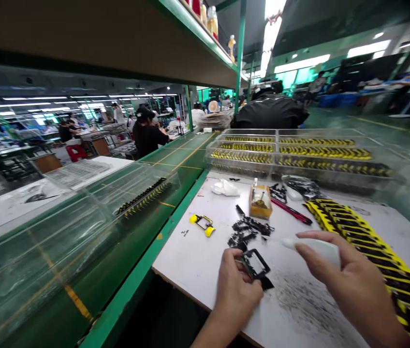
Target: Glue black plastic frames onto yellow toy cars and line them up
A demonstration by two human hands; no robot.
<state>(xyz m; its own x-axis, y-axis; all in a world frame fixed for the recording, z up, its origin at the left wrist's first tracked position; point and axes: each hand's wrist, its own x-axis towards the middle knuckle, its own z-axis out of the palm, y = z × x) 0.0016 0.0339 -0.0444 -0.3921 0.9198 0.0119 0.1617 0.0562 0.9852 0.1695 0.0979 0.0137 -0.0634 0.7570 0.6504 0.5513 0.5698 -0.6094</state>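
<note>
Between the fingers and thumb of my left hand (234, 285) is a small black rectangular frame (257, 263), tilted above the white tabletop. My right hand (350, 275) is wrapped round a white squeeze bottle (323, 250), its narrow tip pointing left toward the frame and apart from it. Just beyond my left hand lies a loose pile of small black plastic parts (248, 228). Further left on the table is a yellow and black piece (203, 224) with a rectangular opening. Beside my right arm runs a row of black and yellow parts (368, 246).
Clear plastic trays (299, 166) with yellow and black parts stand at the back. A small open box (260, 203), a red pen-like tool (292, 211) and a crumpled white bag (225, 187) lie nearer. Left runs a green conveyor (186, 159); a co-worker in black (147, 133) sits beyond.
</note>
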